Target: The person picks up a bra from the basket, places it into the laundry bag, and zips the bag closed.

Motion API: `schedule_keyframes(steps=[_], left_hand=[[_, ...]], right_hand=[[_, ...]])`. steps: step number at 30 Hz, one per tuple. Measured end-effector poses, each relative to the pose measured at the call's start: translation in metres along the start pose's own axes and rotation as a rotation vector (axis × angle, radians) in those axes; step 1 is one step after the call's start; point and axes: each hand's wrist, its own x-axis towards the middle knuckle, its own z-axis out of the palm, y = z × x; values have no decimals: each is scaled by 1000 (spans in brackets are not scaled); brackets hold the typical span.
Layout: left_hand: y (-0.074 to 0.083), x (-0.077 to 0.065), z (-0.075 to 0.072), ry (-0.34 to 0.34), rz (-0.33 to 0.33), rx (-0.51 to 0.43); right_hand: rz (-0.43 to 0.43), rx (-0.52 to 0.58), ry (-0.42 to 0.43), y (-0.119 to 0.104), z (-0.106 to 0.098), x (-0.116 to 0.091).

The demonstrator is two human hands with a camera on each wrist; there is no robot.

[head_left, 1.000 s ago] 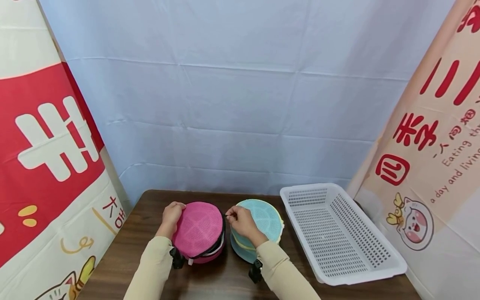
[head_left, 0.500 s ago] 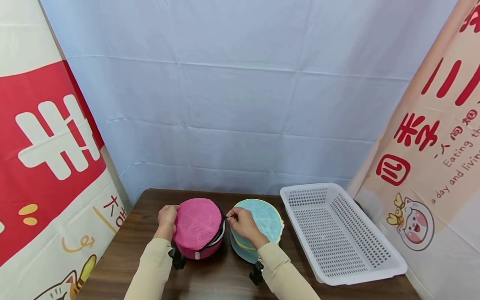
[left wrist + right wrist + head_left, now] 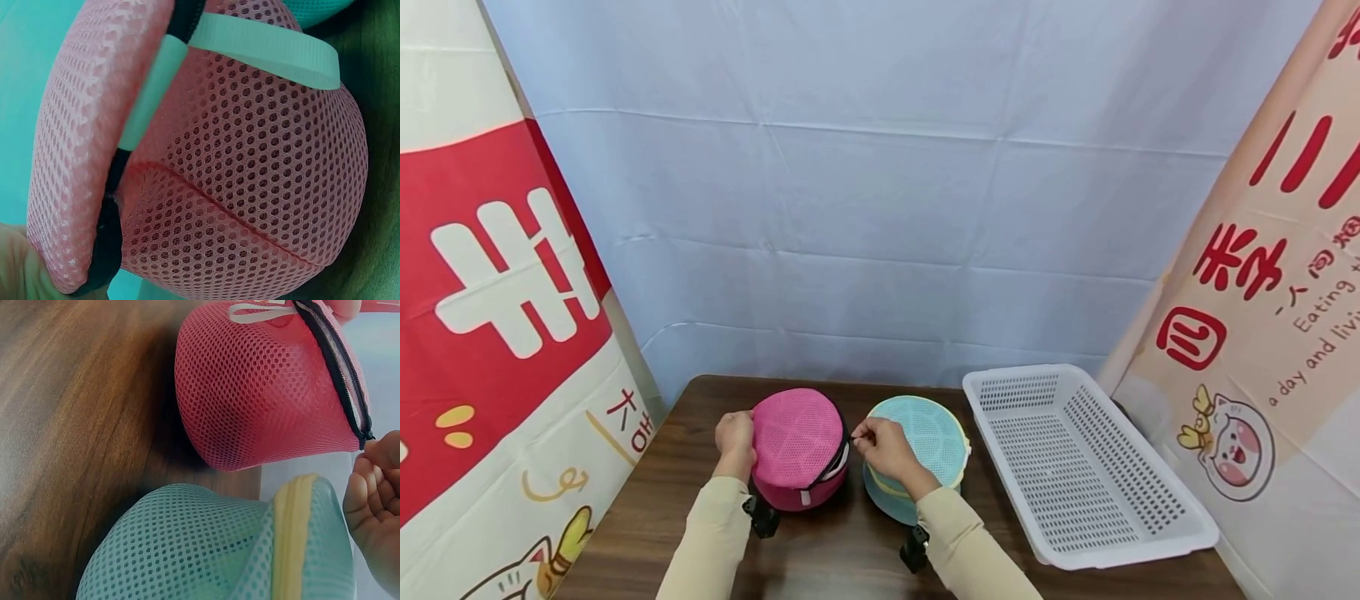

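Observation:
A round pink mesh laundry bag point(image 3: 797, 437) stands on the table, its mesh sides bulging in both wrist views. A black zipper point(image 3: 337, 372) runs round the rim of its lid, with a gap showing along it in the right wrist view. My left hand point(image 3: 735, 443) grips the bag's left side at the lid's edge; most of its fingers are hidden behind the mesh. At the right end of the zipper, thumb and fingers of my right hand point(image 3: 886, 450) pinch the zipper pull. A light blue mesh laundry bag point(image 3: 932, 437) with yellow trim sits under and beside my right wrist.
A white perforated plastic basket point(image 3: 1048, 533) stands at the table's right side. The dark wooden table point(image 3: 842, 558) ends at a light blue cloth backdrop point(image 3: 880, 208), with printed curtains hanging left and right.
The pink bag has turned, its white tab moving rightward along the front, and its lid has tipped slightly away. My left hand has shifted slightly left and down. The right hand stays at the pull.

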Motion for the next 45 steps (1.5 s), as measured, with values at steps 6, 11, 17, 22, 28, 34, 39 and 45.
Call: schedule_keyframes(steps=[6,11,17,22,28,34,39,45], left_hand=[[0,-1,-4,-40,14,60],[0,-3,-10,-119,32,143],[1,-4,-16,-159,29,196],[3,-3,-17,-177,89,336],[10,3,-14,-218,170,508],[22,5,-5,-293,244,612],[26,6,2,-330,253,662],[21,9,5,-368,287,689]], right_hand=[[-35,-6,11,2,1,0],[-19,13,9,2,1,-2],[-8,31,16,2,2,-2],[7,49,31,2,2,-2],[16,54,54,5,0,2],[9,57,60,9,-1,8],[-32,70,59,13,1,11],[-96,101,60,14,0,13]])
